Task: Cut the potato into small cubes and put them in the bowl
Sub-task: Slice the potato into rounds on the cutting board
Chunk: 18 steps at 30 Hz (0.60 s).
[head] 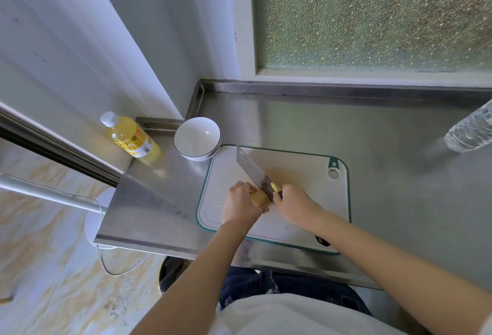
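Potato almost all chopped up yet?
Not nearly. Done: potato sits on the cutting board. In hand: the left hand holds it while the right hand sets the cleaver against it. Left: no cubes show on the board, and the white bowl has none inside.

No wording can be read with certainty. The yellow bottle (pixel 130 137) standing on the surface carries a label (pixel 133 143) with a small red square mark (pixel 137 133) and large dark characters below it, too blurred to make out; a white panel of fine print on its lower side is also illegible. The cleaver (pixel 253 169) bears an oval yellow sticker (pixel 274 187) near its handle, its print too small to tell. The clear bottle (pixel 471 132) at the right edge shows a few dark, unreadable marks.
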Motion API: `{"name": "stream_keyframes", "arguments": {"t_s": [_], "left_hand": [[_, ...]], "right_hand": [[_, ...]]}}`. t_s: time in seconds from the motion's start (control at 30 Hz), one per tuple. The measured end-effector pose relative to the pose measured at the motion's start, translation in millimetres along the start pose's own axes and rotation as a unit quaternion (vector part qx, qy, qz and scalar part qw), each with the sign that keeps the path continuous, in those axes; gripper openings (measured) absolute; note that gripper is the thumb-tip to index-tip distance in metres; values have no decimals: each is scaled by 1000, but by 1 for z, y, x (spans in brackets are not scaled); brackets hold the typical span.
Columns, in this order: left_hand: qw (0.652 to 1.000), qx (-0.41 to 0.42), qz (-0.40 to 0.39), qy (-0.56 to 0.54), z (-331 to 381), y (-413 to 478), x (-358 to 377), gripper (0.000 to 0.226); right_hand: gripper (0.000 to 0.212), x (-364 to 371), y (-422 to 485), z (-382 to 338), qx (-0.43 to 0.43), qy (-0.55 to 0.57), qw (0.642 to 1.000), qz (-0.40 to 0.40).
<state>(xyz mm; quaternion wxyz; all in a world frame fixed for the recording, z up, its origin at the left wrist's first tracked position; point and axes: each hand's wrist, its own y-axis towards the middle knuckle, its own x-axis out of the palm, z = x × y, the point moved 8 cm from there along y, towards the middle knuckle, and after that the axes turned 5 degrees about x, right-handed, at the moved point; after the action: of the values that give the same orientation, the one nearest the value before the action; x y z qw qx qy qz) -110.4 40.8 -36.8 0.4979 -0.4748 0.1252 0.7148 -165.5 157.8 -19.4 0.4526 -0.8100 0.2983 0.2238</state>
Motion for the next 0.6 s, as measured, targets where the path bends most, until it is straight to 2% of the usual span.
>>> {"name": "stream_keyframes", "arguments": {"t_s": [0.13, 0.3, 0.6], "left_hand": [[999, -22, -6, -24, -4, 3, -4, 55], [999, -27, -20, -28, -4, 5, -3, 54], [1000, 0, -20, -7, 3, 1, -5, 52]], "right_hand": [[22, 2, -12, 14, 5, -19, 1000, -3], [33, 0, -36, 48, 32, -38, 998, -25], [34, 4, -15, 29, 15, -37, 999, -31]]}}
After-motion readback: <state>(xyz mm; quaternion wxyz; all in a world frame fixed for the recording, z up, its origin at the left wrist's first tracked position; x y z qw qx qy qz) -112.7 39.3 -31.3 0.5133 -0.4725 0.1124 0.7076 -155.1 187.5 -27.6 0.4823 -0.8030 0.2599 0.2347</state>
